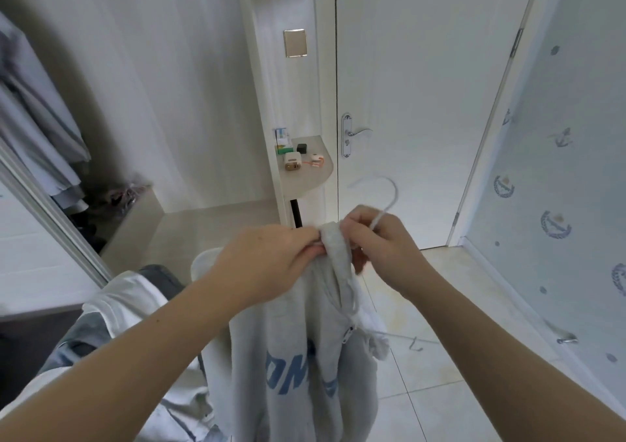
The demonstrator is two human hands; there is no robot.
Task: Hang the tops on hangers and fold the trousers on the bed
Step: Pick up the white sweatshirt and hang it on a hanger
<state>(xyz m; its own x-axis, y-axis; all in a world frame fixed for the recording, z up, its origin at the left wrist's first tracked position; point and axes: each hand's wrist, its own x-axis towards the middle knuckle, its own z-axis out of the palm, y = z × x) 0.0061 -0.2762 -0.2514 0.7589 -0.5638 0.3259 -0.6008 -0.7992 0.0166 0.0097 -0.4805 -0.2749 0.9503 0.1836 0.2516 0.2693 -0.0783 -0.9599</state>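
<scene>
Two hands meet in the middle of the frame over one grey top (pixel 305 357), a zip-front garment with blue lettering that hangs straight down from them to the bottom edge. The left hand (pixel 271 258) pinches the fabric at the neck between thumb and fingertips. The right hand (pixel 382 248) has its fingers curled round the stem of one white hanger (pixel 389 191), whose single hook curves up just above the knuckles. The rest of the hanger is hidden inside the cloth.

At lower left lies a heap of clothes (pixel 128 302), white on top with blue-grey beneath; how many pieces it holds cannot be told. More hanging garments (pixel 34 120) fill the upper left edge. Behind the hands stands one white door (pixel 423 86) with one metal handle (pixel 359 132). Left of it, one small rounded shelf (pixel 311 177) carries one black cube (pixel 301 148) and one white block (pixel 293 161) among other small items.
</scene>
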